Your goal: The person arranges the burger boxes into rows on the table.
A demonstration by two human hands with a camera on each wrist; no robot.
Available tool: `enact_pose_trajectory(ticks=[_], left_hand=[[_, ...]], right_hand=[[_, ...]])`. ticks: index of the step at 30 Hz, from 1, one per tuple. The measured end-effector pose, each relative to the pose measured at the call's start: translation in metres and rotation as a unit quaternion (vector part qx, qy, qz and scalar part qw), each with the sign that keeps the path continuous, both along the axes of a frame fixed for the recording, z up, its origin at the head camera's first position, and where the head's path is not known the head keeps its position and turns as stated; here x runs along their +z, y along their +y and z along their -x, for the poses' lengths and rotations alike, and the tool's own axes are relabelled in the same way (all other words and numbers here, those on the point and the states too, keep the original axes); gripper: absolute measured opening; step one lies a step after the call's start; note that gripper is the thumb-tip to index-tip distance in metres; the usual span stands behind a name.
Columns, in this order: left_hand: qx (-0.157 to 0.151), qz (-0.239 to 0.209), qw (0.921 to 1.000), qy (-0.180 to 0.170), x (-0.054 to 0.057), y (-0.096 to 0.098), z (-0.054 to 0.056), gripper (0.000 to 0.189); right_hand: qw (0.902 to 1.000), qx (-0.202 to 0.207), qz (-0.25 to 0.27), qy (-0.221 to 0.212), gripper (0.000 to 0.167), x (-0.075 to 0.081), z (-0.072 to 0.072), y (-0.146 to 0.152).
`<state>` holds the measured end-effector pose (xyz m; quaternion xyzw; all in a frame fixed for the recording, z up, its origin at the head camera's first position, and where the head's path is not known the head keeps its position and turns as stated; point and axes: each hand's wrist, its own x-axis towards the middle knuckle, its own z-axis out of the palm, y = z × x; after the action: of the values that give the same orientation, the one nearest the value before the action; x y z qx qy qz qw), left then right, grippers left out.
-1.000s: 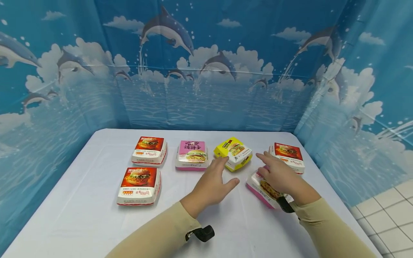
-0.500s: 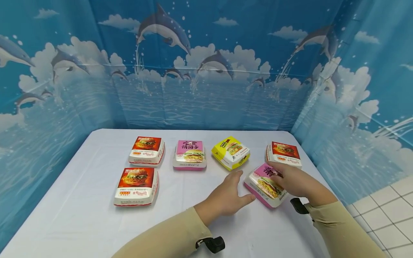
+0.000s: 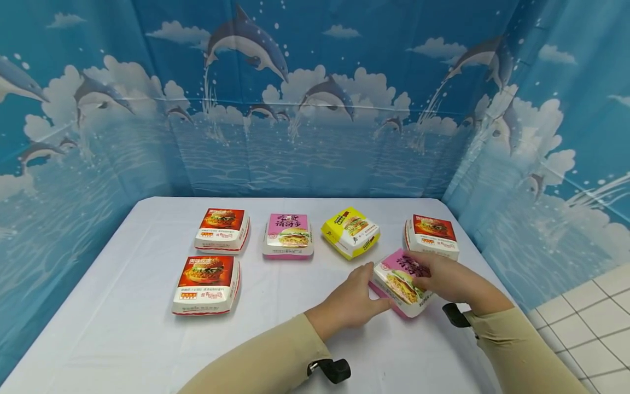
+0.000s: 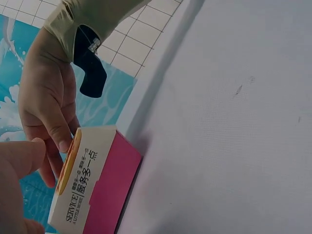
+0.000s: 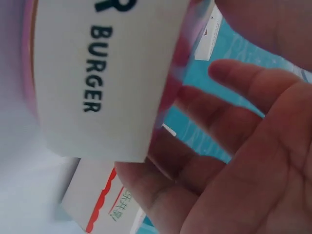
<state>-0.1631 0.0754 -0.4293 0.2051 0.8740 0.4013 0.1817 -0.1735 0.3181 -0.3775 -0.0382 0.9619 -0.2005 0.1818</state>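
A pink-and-white burger box (image 3: pixel 401 284) sits turned at an angle on the white table, between both hands. My left hand (image 3: pixel 350 300) is at its left side, thumb by the near edge and fingers along the far-left edge. From the right, my right hand (image 3: pixel 455 279) reaches over the box, thumb above the lid and fingers at the back edge. In the right wrist view, the fingers (image 5: pixel 214 122) spread loosely beside the box's side marked BURGER (image 5: pixel 102 73). The left wrist view has the box's pink base (image 4: pixel 109 190) close to the tabletop.
A yellow burger box (image 3: pixel 351 232) and another pink one (image 3: pixel 288 236) stand farther back. One red-and-white box (image 3: pixel 432 236) is just behind the right hand. Two more red-and-white boxes (image 3: pixel 221 231) are at left. A dolphin curtain (image 3: pixel 295 148) surrounds the table.
Both hands have come in around the near pink box, the left moving right and nearer. The right drew back from above it to its right side. The box has shifted slightly left.
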Motion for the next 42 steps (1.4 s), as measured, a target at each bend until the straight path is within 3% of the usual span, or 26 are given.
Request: enact_pose_trajectory(ticks=[8, 11, 16, 19, 31, 42], left_hand=[[-0.007, -0.028, 0.9996, -0.003, -0.008, 0.005, 0.012, 0.083], [-0.007, -0.037, 0.9993, -0.002, -0.009, 0.007, 0.014, 0.078], [0.001, -0.03, 0.9996, 0.001, -0.01, 0.009, 0.015, 0.073], [0.006, -0.027, 0.9996, 0.0, -0.011, 0.009, 0.016, 0.071], [0.031, -0.021, 0.9992, -0.012, -0.017, 0.012, 0.024, 0.062], [0.032, -0.028, 0.9991, 0.0, -0.013, 0.009, 0.024, 0.066]], right_hand=[[0.9993, 0.023, 0.026, 0.014, 0.074, -0.004, -0.002, 0.001], [0.9996, -0.002, 0.025, 0.011, 0.081, -0.006, -0.002, 0.002], [0.9982, -0.055, -0.02, 0.013, 0.098, -0.005, -0.006, 0.005], [0.9974, -0.064, -0.033, 0.007, 0.098, -0.006, -0.009, 0.006], [0.998, -0.06, -0.017, 0.005, 0.1, -0.017, -0.015, 0.003], [0.9979, -0.058, 0.018, 0.025, 0.109, -0.013, -0.022, -0.003]])
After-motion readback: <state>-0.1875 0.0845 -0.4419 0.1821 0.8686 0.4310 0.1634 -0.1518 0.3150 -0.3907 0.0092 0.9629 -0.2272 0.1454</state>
